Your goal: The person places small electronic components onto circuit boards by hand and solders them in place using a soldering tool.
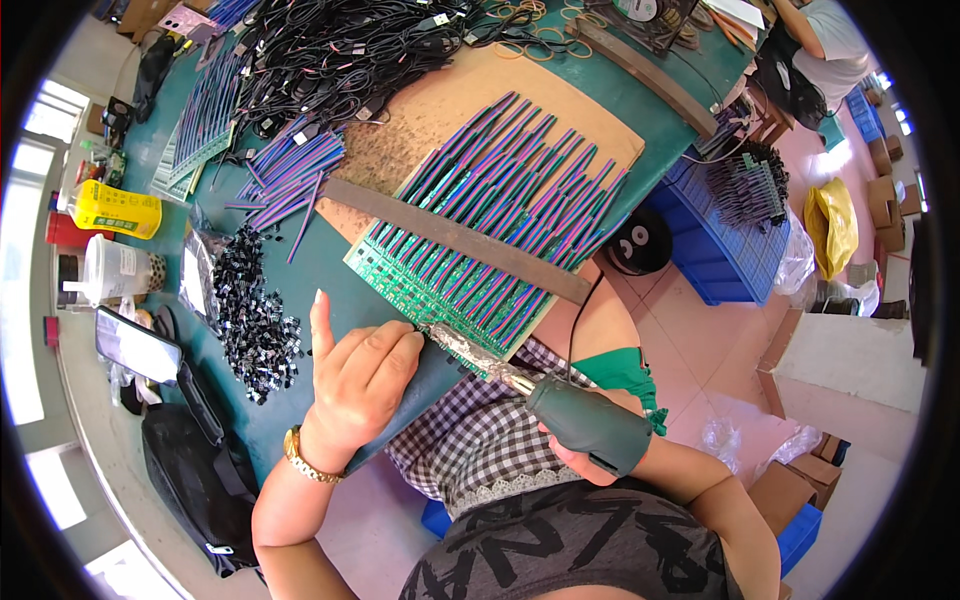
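My right hand (pixel 582 455) is wrapped round the dark handle of a soldering iron (pixel 590 425). The iron's stained metal tip reaches the near edge of a green circuit board panel (pixel 400 275), close to my left fingertips. My left hand (pixel 365 375) is closed at that same edge, one finger sticking up; whatever its fingertips hold is too small and covered to make out. Rows of purple, green and black wires (pixel 520 190) run from the panel over a brown board (pixel 420 105). Across the wires lies a flat metal bar (pixel 455 235).
Small black connectors (pixel 255 320) lie heaped on the green table (pixel 330 280). Beyond are loose wire bundles (pixel 295 170) and tangled black cables (pixel 340 50). A yellow bottle (pixel 118 208), a lidded cup (pixel 112 270) and a phone (pixel 138 345) stand left. A blue crate (pixel 715 240) is at right.
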### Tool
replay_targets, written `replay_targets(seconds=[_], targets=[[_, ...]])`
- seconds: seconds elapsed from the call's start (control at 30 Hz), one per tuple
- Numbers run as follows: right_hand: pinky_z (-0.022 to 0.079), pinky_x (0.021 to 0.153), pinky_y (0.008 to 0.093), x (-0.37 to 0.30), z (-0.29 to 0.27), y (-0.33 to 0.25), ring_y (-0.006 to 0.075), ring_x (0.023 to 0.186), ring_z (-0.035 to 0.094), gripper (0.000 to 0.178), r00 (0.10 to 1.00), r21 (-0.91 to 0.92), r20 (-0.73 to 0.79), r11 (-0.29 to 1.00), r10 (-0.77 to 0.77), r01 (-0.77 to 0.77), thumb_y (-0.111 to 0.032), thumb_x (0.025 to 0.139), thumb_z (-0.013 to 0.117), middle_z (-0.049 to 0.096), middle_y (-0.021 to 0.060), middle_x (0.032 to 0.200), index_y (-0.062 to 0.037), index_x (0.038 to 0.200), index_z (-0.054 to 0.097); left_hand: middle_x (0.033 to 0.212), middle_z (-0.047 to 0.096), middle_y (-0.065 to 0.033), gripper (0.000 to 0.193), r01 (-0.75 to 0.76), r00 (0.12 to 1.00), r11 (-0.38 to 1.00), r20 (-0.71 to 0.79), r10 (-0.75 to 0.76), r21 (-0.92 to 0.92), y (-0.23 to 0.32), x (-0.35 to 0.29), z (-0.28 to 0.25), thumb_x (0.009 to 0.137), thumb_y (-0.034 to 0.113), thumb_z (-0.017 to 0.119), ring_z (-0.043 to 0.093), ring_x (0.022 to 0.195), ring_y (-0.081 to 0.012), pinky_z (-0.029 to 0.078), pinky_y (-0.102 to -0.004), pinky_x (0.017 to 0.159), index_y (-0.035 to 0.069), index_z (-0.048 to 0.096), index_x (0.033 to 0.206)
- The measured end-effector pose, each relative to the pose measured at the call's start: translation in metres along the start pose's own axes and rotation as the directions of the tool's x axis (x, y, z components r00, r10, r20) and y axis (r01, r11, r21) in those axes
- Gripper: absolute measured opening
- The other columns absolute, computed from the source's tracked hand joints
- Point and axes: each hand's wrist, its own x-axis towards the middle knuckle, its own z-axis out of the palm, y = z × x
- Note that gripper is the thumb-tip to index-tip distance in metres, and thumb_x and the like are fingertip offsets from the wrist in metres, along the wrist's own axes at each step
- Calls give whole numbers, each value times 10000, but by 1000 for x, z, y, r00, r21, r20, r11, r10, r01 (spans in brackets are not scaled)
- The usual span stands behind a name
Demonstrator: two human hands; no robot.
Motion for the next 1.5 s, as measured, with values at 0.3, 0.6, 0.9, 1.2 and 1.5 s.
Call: replay_targets(seconds=[0.3,0.6,0.9,1.2,1.5], targets=[[500,572,340,3,1,-10,241,676,644,209,999,-223,2,973,-54,53,-102,683,659,680,46,802,-75,890,678,875,648,-37,178,-20,1000,1000,-3,20,18,1,-1,2,736,29,723,611,677,-149,241,-614,1122,41,668,905],[451,474,311,-4,2,-1,221,611,612,330,980,-358,3,915,-197,186,-199,637,724,646,68,859,-66,937,690,884,664,-38,221,-6,1000,1000,-14,7,30,3,0,1,701,14,754,629,688,-162,271,-587,1117,57,674,902],[499,502,319,-29,12,19,223,649,646,408,939,-311,-46,898,-342,312,-242,629,742,656,92,903,-57,990,689,889,670,-39,218,-13,1000,999,-10,13,31,3,1,1,708,15,757,633,691,-164,282,-573,1116,55,665,902],[505,559,343,-1,-1,-15,259,682,654,352,1000,-179,27,984,0,4,-178,655,745,674,74,850,-65,984,690,893,674,-45,216,-12,1000,1000,9,12,14,1,3,-1,709,13,753,635,700,-168,306,-547,1112,50,669,905],[513,573,348,-5,2,-16,272,687,657,374,998,-179,-56,983,22,-31,-213,672,747,675,81,852,-67,1010,676,888,674,-49,214,-8,1000,1000,16,8,2,2,1,-1,712,17,753,634,699,-170,341,-529,1094,49,677,909]])
